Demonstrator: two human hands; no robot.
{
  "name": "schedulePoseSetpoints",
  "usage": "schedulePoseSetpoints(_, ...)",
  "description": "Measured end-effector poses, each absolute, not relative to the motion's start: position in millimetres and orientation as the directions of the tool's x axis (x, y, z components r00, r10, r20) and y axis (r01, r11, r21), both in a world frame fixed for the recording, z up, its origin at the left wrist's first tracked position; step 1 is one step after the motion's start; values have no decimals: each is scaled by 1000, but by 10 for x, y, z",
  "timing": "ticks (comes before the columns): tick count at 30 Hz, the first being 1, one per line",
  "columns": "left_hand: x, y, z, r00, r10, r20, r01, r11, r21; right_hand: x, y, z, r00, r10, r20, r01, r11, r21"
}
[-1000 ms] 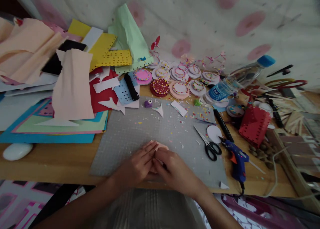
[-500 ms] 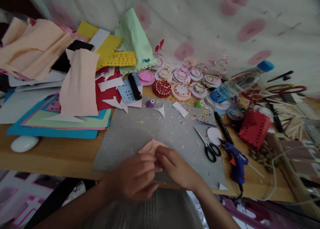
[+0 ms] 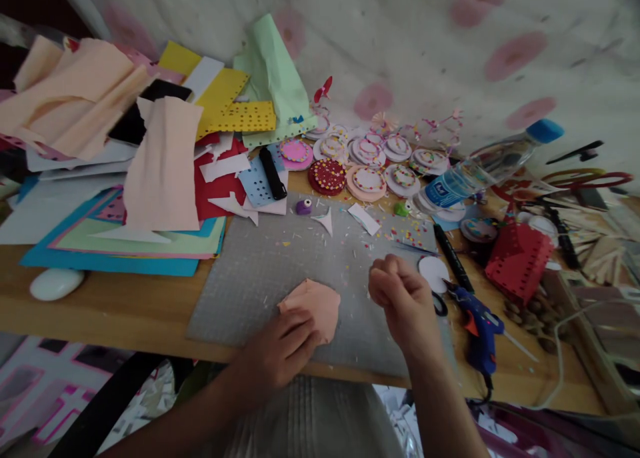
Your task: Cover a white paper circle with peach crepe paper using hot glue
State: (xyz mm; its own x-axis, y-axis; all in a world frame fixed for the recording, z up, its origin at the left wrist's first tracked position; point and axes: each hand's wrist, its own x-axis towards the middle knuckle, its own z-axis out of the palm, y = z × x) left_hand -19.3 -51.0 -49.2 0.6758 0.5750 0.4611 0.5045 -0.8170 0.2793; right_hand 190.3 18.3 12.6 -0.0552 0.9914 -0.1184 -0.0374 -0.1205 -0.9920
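Note:
A small peach paper piece (image 3: 325,308) with angular, folded-looking edges lies at the front of the grey cutting mat (image 3: 235,265). My left hand (image 3: 285,348) has its fingers closed over the paper's lower left edge, with the thumb low beside it. To the right, my right hand (image 3: 403,298) is raised above the mat with its fingers curled together; whatever it may hold is hidden. It covers most of the scissors, and only part of a black handle (image 3: 440,305) shows. A white paper disc (image 3: 433,273) lies just beyond that hand.
On the right are a blue glue gun (image 3: 477,328), a black marker (image 3: 453,258), a leaning water bottle (image 3: 490,165) and a red punched box (image 3: 520,261). Decorated paper discs (image 3: 327,177) line the back. Coloured sheets (image 3: 160,171) pile up left, near a white oval object (image 3: 57,283).
My right hand has left the peach paper and moved right and up, over the scissors. My left hand stays at the paper, which now shows more fully.

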Motion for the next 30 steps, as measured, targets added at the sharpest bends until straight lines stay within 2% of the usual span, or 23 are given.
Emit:
schedulePoseSetpoints(3,-193,-496,-490,658,575,486,515,-815,267,1722,169,35,-59,986,-154,-91,-158,-983)
schedulePoseSetpoints(6,-175,-470,-485,627,568,533,518,-815,259,1429,180,-125,-179,957,-227,-2,-231,-973)
schedulePoseSetpoints(9,-158,-457,-508,608,571,551,493,-816,302,1230,195,-233,-268,921,-282,78,-271,-959)
schedulePoseSetpoints(15,-147,-466,-528,618,609,498,488,-793,364,1193,186,-260,-338,871,-357,155,-323,-934)
schedulePoseSetpoints(19,-57,-434,-310,639,643,421,514,-765,388,1191,249,-252,-347,858,-378,136,-352,-926)
schedulePoseSetpoints(22,137,-381,-73,627,674,391,451,-723,523,1209,342,-236,-375,842,-387,120,-370,-921)
schedulePoseSetpoints(24,305,-321,37,653,688,316,327,-633,701,1236,409,-216,-425,807,-410,123,-396,-910)
schedulePoseSetpoints(26,454,-234,65,728,651,214,167,-471,866,1264,472,-192,-495,753,-434,134,-427,-894)
schedulePoseSetpoints(28,542,-130,8,815,557,158,31,-313,949,1283,528,-170,-564,693,-450,150,-449,-881)
schedulePoseSetpoints(30,559,-31,-104,862,495,108,-4,-207,978,1297,575,-153,-608,653,-452,164,-454,-876)
